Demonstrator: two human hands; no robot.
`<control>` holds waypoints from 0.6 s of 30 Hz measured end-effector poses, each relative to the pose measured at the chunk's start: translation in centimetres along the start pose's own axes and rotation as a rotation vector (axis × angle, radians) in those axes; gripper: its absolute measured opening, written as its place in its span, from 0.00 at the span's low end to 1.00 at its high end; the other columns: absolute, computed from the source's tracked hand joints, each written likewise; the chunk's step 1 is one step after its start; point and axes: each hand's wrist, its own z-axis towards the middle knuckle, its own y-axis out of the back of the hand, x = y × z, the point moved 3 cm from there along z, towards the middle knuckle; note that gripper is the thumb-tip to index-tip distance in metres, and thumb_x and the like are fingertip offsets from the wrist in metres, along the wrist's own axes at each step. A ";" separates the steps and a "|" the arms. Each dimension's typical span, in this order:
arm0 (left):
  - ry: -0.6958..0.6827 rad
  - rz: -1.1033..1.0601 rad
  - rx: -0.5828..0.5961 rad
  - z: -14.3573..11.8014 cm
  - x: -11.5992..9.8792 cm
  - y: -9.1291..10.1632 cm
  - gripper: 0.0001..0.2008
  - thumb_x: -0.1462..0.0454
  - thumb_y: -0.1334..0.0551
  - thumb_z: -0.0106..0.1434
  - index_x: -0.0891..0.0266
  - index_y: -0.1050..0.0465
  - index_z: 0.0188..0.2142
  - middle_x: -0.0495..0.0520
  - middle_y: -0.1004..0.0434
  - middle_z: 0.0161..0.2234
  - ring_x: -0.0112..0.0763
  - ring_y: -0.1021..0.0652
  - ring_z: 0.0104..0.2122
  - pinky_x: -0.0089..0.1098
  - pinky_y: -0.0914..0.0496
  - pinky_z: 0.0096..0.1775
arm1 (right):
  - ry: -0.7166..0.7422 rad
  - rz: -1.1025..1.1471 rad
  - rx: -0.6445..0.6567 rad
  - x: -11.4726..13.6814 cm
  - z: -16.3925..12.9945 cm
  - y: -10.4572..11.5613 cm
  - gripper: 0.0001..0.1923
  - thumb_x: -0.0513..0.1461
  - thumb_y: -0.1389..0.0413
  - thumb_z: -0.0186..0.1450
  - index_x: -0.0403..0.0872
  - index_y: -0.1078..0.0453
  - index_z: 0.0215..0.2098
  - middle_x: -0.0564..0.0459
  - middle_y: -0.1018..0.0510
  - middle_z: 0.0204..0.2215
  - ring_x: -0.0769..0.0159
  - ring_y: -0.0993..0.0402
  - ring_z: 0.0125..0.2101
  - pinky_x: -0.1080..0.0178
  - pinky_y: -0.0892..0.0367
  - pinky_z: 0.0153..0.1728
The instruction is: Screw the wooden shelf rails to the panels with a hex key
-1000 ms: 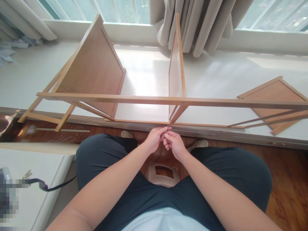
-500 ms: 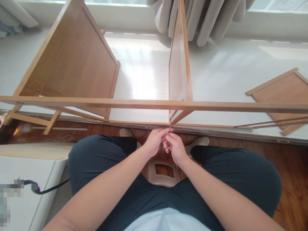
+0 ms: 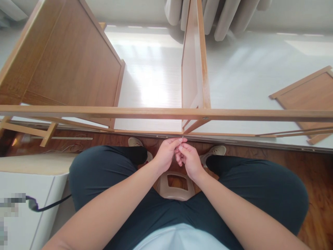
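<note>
My left hand (image 3: pixel 165 152) and my right hand (image 3: pixel 190 157) meet between my knees, both with fingers closed. A thin metal piece (image 3: pixel 182 137) shows at the fingertips; it is mostly hidden and too small to name exactly. The tip points at the lower rail (image 3: pixel 153 132) of a wooden frame, close to where a crosspiece (image 3: pixel 196 125) joins it; I cannot tell whether they touch. Above my hands runs the frame's long upper rail (image 3: pixel 125 113), with a round metal fitting (image 3: pixel 205 118) in it. A wooden divider (image 3: pixel 204 69) stands behind that joint.
A large wooden panel (image 3: pixel 70 66) stands tilted at the left. Another panel (image 3: pixel 309 90) lies on the pale surface (image 3: pixel 234 76) at the right. Grey curtains (image 3: pixel 226 17) hang behind. Beneath me is a beige stool (image 3: pixel 169 194); a white cabinet (image 3: pixel 23 187) with a black strap (image 3: pixel 53 207) stands left.
The view has shifted slightly downward and closer, so the window has left the top edge. My hands keep nearly the same pose at the lower rail.
</note>
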 end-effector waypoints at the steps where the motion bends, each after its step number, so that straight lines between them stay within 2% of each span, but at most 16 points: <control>1: -0.002 -0.001 -0.002 0.0 0.0 0.0 0.23 0.53 0.27 0.57 0.70 0.22 0.43 0.48 0.26 0.17 0.32 0.29 0.11 0.32 0.32 0.13 | 0.003 -0.002 0.002 0.0 0.0 0.0 0.17 0.51 0.38 0.63 0.46 0.29 0.28 0.59 0.29 0.15 0.75 0.40 0.14 0.71 0.44 0.15; 11: 0.003 -0.013 0.041 0.3 0.0 0.2 0.24 0.53 0.27 0.58 0.71 0.21 0.45 0.48 0.25 0.18 0.32 0.28 0.11 0.32 0.32 0.13 | 0.011 0.003 -0.002 0.2 0.0 0.0 0.18 0.51 0.37 0.63 0.46 0.29 0.27 0.59 0.29 0.15 0.74 0.40 0.14 0.70 0.44 0.15; 18: -0.006 -0.015 0.043 0.3 -0.2 0.0 0.23 0.54 0.27 0.57 0.70 0.20 0.45 0.43 0.33 0.17 0.33 0.27 0.13 0.33 0.30 0.15 | 0.067 -0.024 -0.028 0.1 0.0 0.5 0.20 0.52 0.39 0.66 0.48 0.33 0.25 0.61 0.33 0.13 0.74 0.42 0.13 0.68 0.46 0.16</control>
